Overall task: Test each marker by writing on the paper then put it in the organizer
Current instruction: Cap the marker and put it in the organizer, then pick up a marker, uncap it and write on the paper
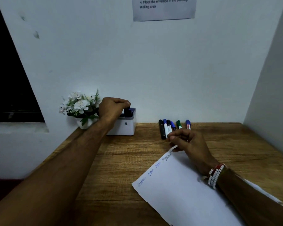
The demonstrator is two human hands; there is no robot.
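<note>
White organizer (127, 126) at the table's (121, 160) back edge already holds markers; the left hand (112, 108) grips a black marker (127, 111) into it. Right hand (189, 144), loosely curled and empty, rests on the paper's (178, 190) far corner; six markers (166, 128) remain.

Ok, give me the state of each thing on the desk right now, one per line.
left hand: closed on a dark marker, over the organizer
organizer: upright, markers inside
right hand: resting at the paper's top edge
paper: flat, several scribbles
loose markers: six, capped, lying against the wall

Left hand (112, 108) hides organizer (127, 126) top; wall notice (163, 8) cut off.
</note>
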